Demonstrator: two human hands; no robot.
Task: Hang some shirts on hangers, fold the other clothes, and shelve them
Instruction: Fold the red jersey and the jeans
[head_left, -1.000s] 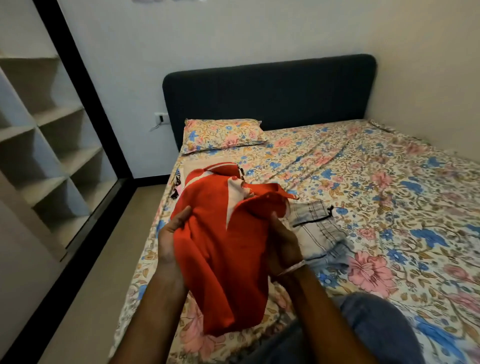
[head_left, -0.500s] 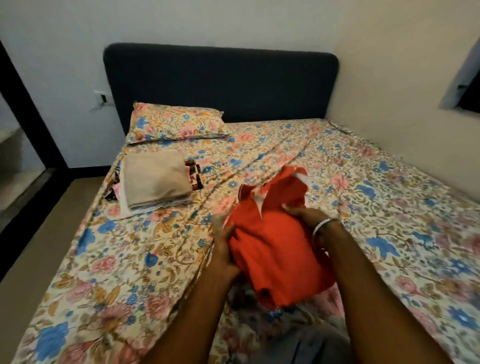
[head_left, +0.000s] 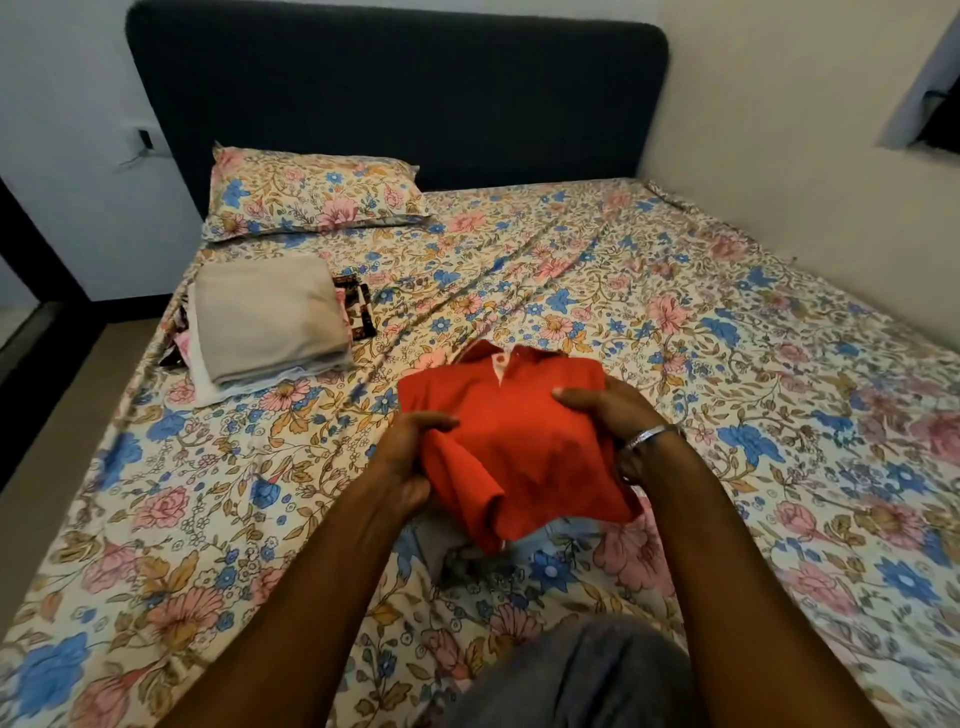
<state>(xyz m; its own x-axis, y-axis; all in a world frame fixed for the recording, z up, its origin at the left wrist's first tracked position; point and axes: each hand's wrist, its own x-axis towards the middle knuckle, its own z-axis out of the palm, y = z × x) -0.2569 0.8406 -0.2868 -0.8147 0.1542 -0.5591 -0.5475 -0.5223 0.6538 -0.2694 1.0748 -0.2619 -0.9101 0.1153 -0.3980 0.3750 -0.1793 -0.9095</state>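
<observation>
Floral bed (head_left: 675, 322), folded red shirt (head_left: 514, 431) grasped between left fingers (head_left: 431, 423) and right fingers (head_left: 576, 397)

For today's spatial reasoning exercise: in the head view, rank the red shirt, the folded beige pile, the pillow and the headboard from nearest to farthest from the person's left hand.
1. Red shirt: gripped by the left hand.
2. Folded beige pile: on the bed, up and to the left.
3. Pillow: beyond the pile, at the bed's head.
4. Headboard: behind the pillow, against the wall.
</observation>
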